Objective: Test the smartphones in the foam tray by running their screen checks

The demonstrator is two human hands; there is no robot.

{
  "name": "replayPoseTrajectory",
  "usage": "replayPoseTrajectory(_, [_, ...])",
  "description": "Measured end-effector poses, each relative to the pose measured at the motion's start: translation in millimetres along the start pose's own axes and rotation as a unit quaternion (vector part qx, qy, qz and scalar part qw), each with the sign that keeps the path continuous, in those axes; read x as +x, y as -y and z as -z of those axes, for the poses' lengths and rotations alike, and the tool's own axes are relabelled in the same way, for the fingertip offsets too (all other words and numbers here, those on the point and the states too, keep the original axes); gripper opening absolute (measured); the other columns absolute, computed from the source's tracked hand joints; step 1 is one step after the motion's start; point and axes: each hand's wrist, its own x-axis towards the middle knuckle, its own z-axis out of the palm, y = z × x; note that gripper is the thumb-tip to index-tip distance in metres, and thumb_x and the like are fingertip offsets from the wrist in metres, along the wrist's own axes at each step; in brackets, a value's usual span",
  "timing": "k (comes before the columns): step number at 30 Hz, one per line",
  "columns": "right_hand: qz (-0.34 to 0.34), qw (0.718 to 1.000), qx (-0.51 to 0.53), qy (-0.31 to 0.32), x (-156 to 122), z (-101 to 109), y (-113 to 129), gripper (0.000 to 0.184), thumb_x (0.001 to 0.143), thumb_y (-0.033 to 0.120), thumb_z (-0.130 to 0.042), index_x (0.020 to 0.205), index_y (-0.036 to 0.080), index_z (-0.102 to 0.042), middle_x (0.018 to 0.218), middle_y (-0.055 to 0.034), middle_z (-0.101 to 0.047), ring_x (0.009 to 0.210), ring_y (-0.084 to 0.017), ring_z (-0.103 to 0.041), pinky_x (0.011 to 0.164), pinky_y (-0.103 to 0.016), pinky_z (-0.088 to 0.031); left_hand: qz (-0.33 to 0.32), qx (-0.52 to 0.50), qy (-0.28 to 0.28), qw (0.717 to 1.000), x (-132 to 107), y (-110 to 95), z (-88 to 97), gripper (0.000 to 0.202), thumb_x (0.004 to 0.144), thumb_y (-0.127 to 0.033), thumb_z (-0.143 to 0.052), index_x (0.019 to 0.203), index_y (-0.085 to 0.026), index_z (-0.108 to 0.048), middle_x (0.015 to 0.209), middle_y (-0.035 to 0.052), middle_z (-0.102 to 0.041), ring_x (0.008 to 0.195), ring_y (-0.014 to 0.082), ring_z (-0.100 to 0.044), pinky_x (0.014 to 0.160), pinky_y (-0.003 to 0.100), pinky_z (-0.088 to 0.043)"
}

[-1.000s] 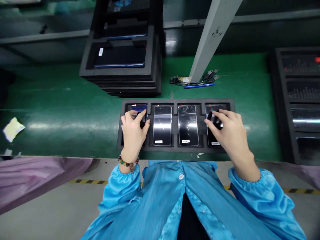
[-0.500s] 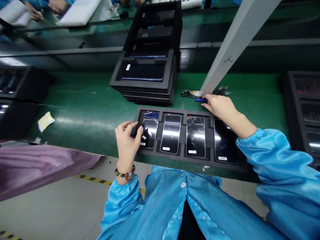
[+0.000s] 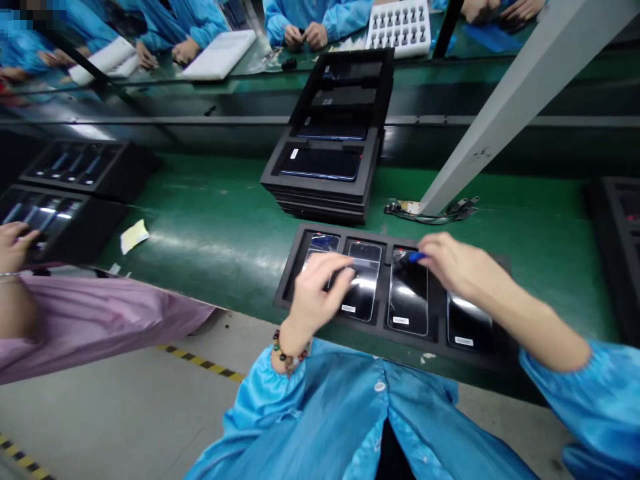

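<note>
A dark foam tray lies at the table's front edge, with smartphones side by side in its slots, screens up with small white labels. My left hand hovers over the leftmost phone and the second phone, fingers loosely bent, apart and holding nothing. Between the fingertips of my right hand is a slim blue pen-like tool; most of it is hidden. Its tip is over the top of the third phone. Under my right wrist lies the rightmost phone.
Stacked foam trays with phones stand behind. A grey post rises by a bundle of black cables. More trays sit left, near a yellowish scrap and a co-worker's hand. Other people work across the line.
My right hand has come from the cables at the post's base to the third phone, carrying the blue tool. My left hand has shifted right over the tray. The view has swung.
</note>
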Motion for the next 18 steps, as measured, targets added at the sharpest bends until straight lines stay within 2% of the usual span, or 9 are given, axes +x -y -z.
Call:
replayPoseTrajectory(2, [0.054, 0.998, 0.036, 0.017, -14.0, 9.7, 34.6, 0.028, 0.118, 0.030, -0.042, 0.114, 0.019, -0.068, 0.091, -0.0064, -0.070, 0.078, -0.020, -0.063, 0.068, -0.034, -0.045, -0.061, -0.047, 0.112, 0.991, 2.6, -20.2, -15.1, 0.031, 0.111, -0.045, -0.060, 0.125, -0.020, -0.072, 0.112, 0.0077, -0.081, 0.105, 0.0211, -0.075, 0.095, 0.038, -0.060])
replayPoseTrajectory(4, [0.073, 0.995, 0.057, 0.023, -28.0, 15.9, 60.7, 0.026, 0.117, 0.025, -0.043, 0.115, 0.018, -0.068, 0.085, -0.0041, -0.068, 0.076, -0.019, -0.063, 0.070, -0.034, -0.047, -0.101, -0.036, 0.209, 0.972, 3.3, -33.4, -30.7, 0.038, 0.112, -0.052, -0.057, 0.110, -0.018, -0.074, 0.094, 0.0049, -0.079, 0.089, 0.0197, -0.075, 0.084, 0.035, -0.057])
replayPoseTrajectory(6, [0.064, 0.996, 0.057, 0.013, -41.1, 19.4, 75.1, 0.024, 0.116, 0.021, -0.045, 0.115, 0.014, -0.068, 0.083, -0.0031, -0.066, 0.074, -0.018, -0.063, 0.068, -0.034, -0.047, -0.126, -0.017, 0.267, 0.955, 1.9, -39.8, -43.7, 0.045, 0.114, -0.053, -0.052, 0.095, -0.018, -0.072, 0.082, 0.0024, -0.074, 0.078, 0.0184, -0.072, 0.077, 0.033, -0.054])
replayPoseTrajectory(10, [0.013, 0.999, 0.042, 0.006, -65.0, 23.9, 83.7, 0.022, 0.115, 0.021, -0.049, 0.116, 0.016, -0.071, 0.077, -0.0001, -0.065, 0.066, -0.015, -0.062, 0.059, -0.032, -0.044, -0.150, -0.038, 0.303, 0.940, -5.0, -44.3, -56.9, 0.047, 0.116, -0.050, -0.048, 0.090, -0.018, -0.071, 0.080, 0.0006, -0.074, 0.076, 0.0169, -0.071, 0.072, 0.031, -0.050])
replayPoseTrajectory(13, [-0.051, 0.997, 0.045, 0.025, -81.2, 28.5, 90.7, 0.025, 0.116, 0.030, -0.051, 0.123, 0.019, -0.072, 0.079, -0.0006, -0.069, 0.066, -0.015, -0.066, 0.060, -0.031, -0.049, -0.158, -0.058, 0.306, 0.937, -8.5, -48.1, -59.9, 0.047, 0.116, -0.049, -0.048, 0.089, -0.018, -0.070, 0.079, -0.0001, -0.073, 0.074, 0.0155, -0.069, 0.072, 0.031, -0.049])
replayPoseTrajectory(18, [-0.129, 0.988, 0.049, 0.063, -99.1, 39.5, 110.6, 0.049, 0.114, 0.043, -0.057, 0.150, 0.010, -0.061, 0.083, -0.0050, -0.074, 0.072, -0.021, -0.072, 0.065, -0.036, -0.058, -0.177, -0.075, 0.340, 0.921, -10.1, -59.5, -68.5, 0.047, 0.116, -0.049, -0.047, 0.085, -0.019, -0.066, 0.078, -0.0009, -0.071, 0.073, 0.0145, -0.067, 0.074, 0.032, -0.049])
